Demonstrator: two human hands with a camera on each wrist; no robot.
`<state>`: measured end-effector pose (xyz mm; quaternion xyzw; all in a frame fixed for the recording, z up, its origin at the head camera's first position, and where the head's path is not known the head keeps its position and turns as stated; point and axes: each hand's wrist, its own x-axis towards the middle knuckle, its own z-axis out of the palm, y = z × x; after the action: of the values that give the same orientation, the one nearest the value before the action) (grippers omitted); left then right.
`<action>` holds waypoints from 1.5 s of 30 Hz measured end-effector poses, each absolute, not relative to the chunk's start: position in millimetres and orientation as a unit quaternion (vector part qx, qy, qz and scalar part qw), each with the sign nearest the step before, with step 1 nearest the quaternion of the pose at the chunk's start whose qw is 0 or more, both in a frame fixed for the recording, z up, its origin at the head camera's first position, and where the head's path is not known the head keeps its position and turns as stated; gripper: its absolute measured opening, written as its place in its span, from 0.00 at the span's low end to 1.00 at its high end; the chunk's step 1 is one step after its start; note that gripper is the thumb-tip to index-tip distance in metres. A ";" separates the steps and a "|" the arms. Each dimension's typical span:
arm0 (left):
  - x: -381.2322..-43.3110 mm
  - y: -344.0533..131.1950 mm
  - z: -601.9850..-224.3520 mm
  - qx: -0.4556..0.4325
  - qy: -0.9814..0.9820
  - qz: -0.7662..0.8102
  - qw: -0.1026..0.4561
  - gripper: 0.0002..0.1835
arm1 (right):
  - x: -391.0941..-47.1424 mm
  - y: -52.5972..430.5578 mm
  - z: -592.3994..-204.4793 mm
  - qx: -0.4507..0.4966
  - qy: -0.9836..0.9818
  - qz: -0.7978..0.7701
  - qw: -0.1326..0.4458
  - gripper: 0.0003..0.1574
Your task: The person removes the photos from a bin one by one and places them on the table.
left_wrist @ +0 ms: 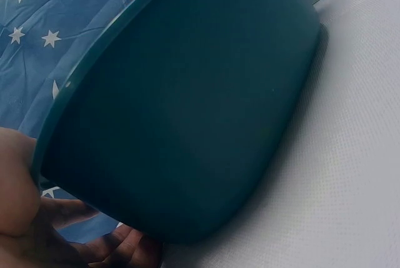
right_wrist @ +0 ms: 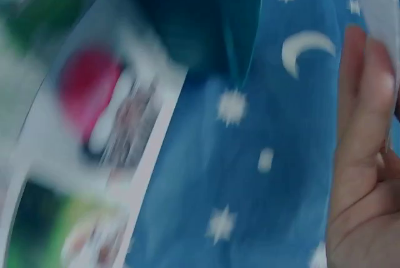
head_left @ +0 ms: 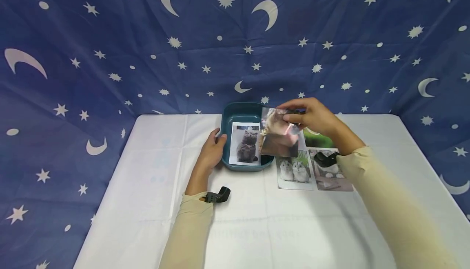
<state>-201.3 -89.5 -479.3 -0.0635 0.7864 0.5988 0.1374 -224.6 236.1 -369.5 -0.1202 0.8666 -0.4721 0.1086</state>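
My left hand [head_left: 211, 151] holds the left side of a teal plastic bin [head_left: 227, 114], thumb at the rim and fingers along the outer wall. In the left wrist view the bin's side [left_wrist: 187, 105] fills most of the picture. A photo card of a grey cat [head_left: 247, 146] lies in the bin. My right hand [head_left: 317, 118] pinches a glossy animal photo card [head_left: 280, 136] by its upper right part, over the bin's right side. Its picture is blurred by glare. Just below my right hand lie more photo cards, one with two hamsters [head_left: 295, 172].
A card with a green picture [head_left: 315, 138] and another animal card [head_left: 332, 177] lie right of the bin on the white tablecloth [head_left: 242, 228]. Behind the table hangs a blue curtain [head_left: 205, 20] with moons and stars, close to the bin's back.
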 end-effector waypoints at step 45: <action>-199.7 -89.3 -480.5 -0.059 0.789 0.598 0.126 0.33 | -166.4 473.5 -463.2 0.050 0.973 -0.189 0.124 0.38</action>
<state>-199.7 -89.3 -480.5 -0.0586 0.7895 0.5978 0.1260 -166.4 473.5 -463.2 0.0498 0.9728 -0.1895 0.1236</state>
